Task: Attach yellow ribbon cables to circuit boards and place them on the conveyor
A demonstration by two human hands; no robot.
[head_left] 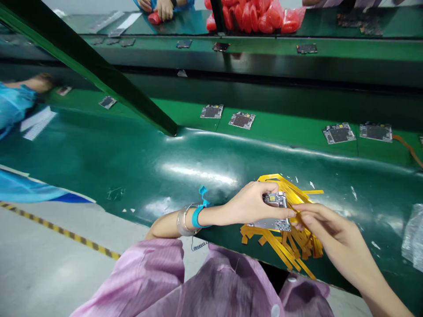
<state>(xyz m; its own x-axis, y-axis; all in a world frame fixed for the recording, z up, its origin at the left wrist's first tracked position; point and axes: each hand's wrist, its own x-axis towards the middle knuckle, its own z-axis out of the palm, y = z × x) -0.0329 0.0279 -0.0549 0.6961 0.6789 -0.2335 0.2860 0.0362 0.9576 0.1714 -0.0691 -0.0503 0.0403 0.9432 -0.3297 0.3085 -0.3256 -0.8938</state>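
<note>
Gripping a small board (275, 211) over the green table (132, 163), the left hand (251, 203) steadies it while the right hand (325, 229) pinches a yellow strip (297, 215) from the pile (291, 246).

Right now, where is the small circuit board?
The small circuit board is in the left hand, low and right of centre, above the yellow strips.
</note>
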